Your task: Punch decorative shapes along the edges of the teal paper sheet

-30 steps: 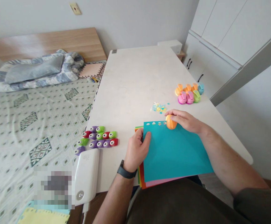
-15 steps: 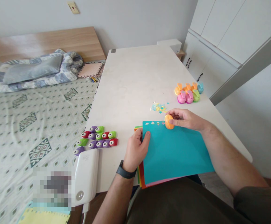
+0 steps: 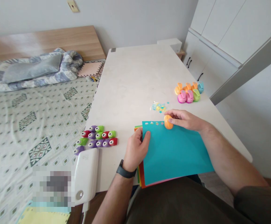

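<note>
A teal sheet of paper (image 3: pixel 175 152) lies on top of several other coloured sheets at the table's near edge. My left hand (image 3: pixel 137 146) pinches the sheet's left edge, thumb on top and fingers beneath. In my right hand (image 3: pixel 184 119) is an orange craft punch (image 3: pixel 168 122), held at the sheet's far edge with the thumb on its near side. Small cut-out shapes (image 3: pixel 152 123) run in a row along that edge, left of the punch. Just beyond lies a scatter of tiny yellow, blue and white paper pieces (image 3: pixel 158 106).
Larger orange, pink, green and blue punches (image 3: pixel 189 92) stand at the table's right side. Several small purple, green and red punches (image 3: pixel 99 136) sit at the left edge, beside a white power bank-like device (image 3: pixel 86 174) with a cable. A bed (image 3: pixel 32 124) adjoins the table's left side.
The orange punch and the teal sheet have shifted very slightly to the left. Both hands keep their holds.
</note>
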`<action>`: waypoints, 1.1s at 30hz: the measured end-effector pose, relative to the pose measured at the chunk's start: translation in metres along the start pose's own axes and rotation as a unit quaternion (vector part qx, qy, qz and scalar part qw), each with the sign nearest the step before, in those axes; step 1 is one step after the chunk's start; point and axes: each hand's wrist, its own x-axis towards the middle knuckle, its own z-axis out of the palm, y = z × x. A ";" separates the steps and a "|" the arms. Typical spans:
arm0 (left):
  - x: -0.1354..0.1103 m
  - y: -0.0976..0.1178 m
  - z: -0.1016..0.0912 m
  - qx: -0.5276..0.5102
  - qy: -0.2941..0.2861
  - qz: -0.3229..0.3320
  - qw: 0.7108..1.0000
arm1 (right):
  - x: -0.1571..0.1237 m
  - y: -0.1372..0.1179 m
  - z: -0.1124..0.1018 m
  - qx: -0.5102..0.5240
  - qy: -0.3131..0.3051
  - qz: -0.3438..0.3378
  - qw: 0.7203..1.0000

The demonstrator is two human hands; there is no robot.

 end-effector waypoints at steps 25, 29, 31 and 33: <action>-0.001 0.004 -0.001 0.010 0.004 -0.003 1.000 | 0.001 -0.004 0.005 0.010 0.017 0.005 1.000; -0.001 0.004 -0.002 0.007 0.002 -0.001 1.000 | 0.001 -0.005 0.004 0.039 0.020 0.011 0.999; -0.001 0.004 -0.002 0.005 0.001 -0.002 1.000 | 0.001 -0.006 0.004 0.049 0.022 0.016 0.998; -0.001 0.004 -0.002 0.003 0.002 -0.003 1.000 | 0.001 -0.007 0.004 0.055 0.025 0.020 0.998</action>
